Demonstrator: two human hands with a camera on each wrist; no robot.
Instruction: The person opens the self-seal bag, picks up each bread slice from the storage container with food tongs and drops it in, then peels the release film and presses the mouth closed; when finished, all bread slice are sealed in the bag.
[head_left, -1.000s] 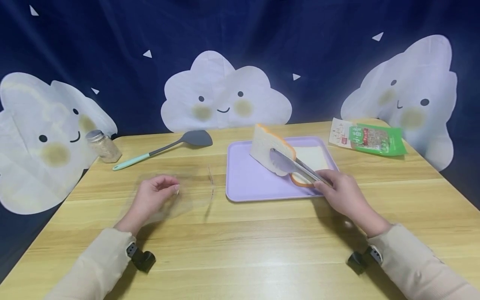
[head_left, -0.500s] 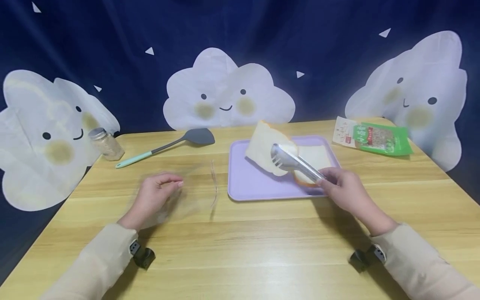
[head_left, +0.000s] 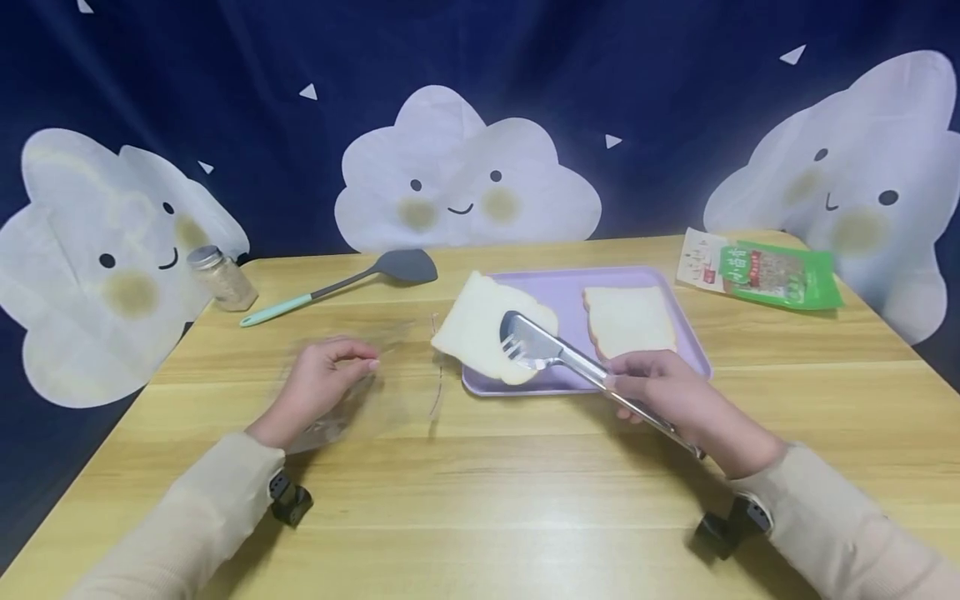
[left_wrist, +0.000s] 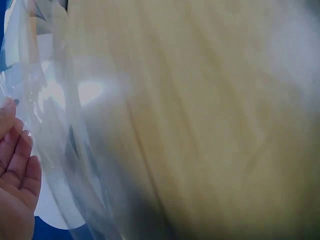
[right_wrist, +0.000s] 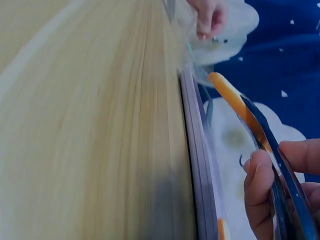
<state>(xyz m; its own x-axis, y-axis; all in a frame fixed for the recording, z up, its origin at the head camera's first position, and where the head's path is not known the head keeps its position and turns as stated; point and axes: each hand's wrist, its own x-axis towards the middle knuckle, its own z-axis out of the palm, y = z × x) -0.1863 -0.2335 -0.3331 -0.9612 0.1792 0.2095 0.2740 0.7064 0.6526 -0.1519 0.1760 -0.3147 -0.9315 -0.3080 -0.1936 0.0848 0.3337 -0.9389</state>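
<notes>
Bread slice (head_left: 480, 329) and everything around it sit on a wood-grained counter (head_left: 480, 517), backed by a dark blue curtain (head_left: 660, 67) printed with clouds. Largest of the wares is a lilac tray (head_left: 567, 296), low-rimmed, with a second slice (head_left: 630, 319) lying flat on its right side. Next comes a clear bag (head_left: 397, 392), upheld by the left hand (head_left: 318, 375) between thumb and curled fingers, its mouth facing the tray; I see nothing packed in it. A grey spatula (head_left: 407, 265) with a mint handle lies behind the bag. At the back right corner rests a green packet (head_left: 783, 271), with brownish contents showing through its window.

Metal tongs (head_left: 573, 358) are wrapped in the right hand (head_left: 675, 392) and clasp the first slice, which is raised over the tray's left side, one corner reaching past the rim toward the bag. Whether it touches the bag I cannot tell.

That slice should be very light, soft and springy, apt to dent or tear under a hard squeeze; a gentle, broad hold well in from the crust suits it. Smallest is the lidded jar (head_left: 225, 281), at back left, holding something pale.
</notes>
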